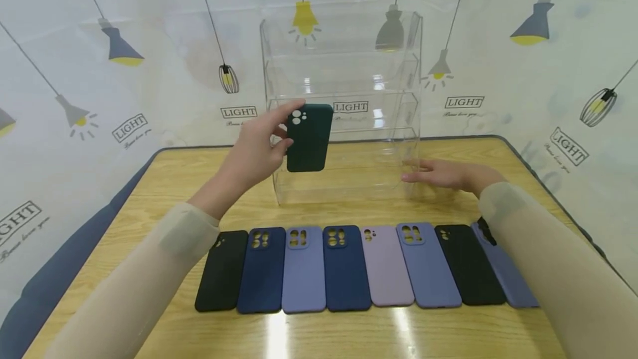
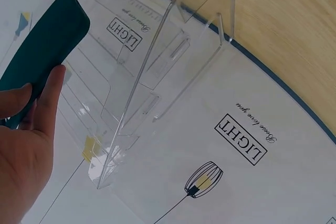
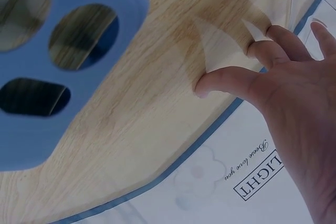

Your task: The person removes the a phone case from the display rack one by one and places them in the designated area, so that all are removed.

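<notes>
My left hand [image 1: 261, 140] pinches a dark green phone case [image 1: 310, 140] by its left edge, holding it upright in front of a clear tiered display rack [image 1: 349, 181]. In the left wrist view the thumb lies on one face of the green case [image 2: 50, 40] and a finger on its other side. My right hand [image 1: 443, 174] is at the lower right side of the rack, its fingertips right at the clear panel. Loosely extended, its fingers [image 3: 226, 81] grip nothing in the right wrist view.
Several phone cases lie in a row on the wooden table [image 1: 164, 198]: black [image 1: 222, 270], navy [image 1: 261, 270], lavender blue [image 1: 304, 273] and pink [image 1: 389, 270] among them. My right sleeve [image 1: 558, 259] partly covers the rightmost blue case [image 1: 513, 276]. A lamp-printed cloth [image 1: 174, 26] hangs behind.
</notes>
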### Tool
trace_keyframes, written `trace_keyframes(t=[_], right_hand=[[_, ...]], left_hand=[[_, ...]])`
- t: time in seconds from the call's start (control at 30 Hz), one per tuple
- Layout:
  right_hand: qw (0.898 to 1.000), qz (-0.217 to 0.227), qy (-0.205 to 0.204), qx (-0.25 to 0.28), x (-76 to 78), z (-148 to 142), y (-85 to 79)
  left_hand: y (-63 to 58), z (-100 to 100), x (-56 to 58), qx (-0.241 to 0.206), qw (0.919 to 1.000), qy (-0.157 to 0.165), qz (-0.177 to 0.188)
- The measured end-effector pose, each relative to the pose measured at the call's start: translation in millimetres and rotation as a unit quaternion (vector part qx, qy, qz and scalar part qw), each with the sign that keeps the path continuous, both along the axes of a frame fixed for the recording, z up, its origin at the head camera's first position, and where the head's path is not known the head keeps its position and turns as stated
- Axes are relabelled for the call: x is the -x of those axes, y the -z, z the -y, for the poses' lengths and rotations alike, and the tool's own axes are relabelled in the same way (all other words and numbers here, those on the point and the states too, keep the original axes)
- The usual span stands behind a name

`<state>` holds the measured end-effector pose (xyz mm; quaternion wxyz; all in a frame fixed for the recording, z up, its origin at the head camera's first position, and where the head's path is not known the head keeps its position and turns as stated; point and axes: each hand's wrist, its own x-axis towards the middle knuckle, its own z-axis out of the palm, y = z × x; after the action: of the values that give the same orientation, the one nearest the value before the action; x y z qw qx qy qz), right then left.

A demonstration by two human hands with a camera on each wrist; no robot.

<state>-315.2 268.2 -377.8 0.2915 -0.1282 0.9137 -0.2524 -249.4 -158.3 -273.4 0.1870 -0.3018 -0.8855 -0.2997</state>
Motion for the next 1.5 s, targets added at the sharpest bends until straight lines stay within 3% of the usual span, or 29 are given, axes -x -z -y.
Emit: trace_keyframes(t=[0.2, 0.5, 0.6, 0.73, 0.83, 0.93, 1.17, 1.23, 1.33, 1.5], right_hand=[[1.0, -0.006, -0.001, -0.001, -0.9, -1, 0.0], [1.0, 0.004, 0.01, 0.005, -2.5, -4, 2.9], [1.0, 0.008, 0.01, 0.006, -4.0, -4, 2.8], [1.0, 0.002, 0.007, 0.008, -4.3, -3, 2.9], [1.0, -0.001, 0.006, 0.008, -3.8, -3, 3.5], [1.0, 0.0, 0.006, 0.01, -4.0, -3, 3.1], [1.0, 0.004, 0.006, 0.019, -5.0, -2, 2.6], [1.0, 0.007, 0.006, 0.02, -4.9, -1, 3.2], [1.0, 0.007, 0.005, 0.021, -4.4, 0, 3.7], [1.0, -0.008, 0.002, 0.011, -3.0, 0, 3.2]], left_hand=[[9.5, 13, -11.8, 0.004, 0.9998, 0.01, -0.018], [22.1, 31, -31.9, 0.049, 0.9981, 0.022, -0.031], [24.7, 42, -36.8, 0.069, 0.9969, 0.037, -0.002], [25.0, 64, -42.4, 0.085, 0.9902, 0.058, 0.095], [23.8, 80, -47.1, 0.079, 0.9792, 0.052, 0.18], [22.0, 95, -52.3, 0.074, 0.9671, 0.036, 0.24], [20.7, 125, -58.9, 0.049, 0.9537, 0.002, 0.297], [21.3, 137, -59.4, 0.032, 0.946, -0.002, 0.323], [23.6, 156, -61.0, 0.002, 0.9256, 0.0, 0.378], [34.7, 187, -65.4, -0.016, 0.8767, -0.006, 0.481]])
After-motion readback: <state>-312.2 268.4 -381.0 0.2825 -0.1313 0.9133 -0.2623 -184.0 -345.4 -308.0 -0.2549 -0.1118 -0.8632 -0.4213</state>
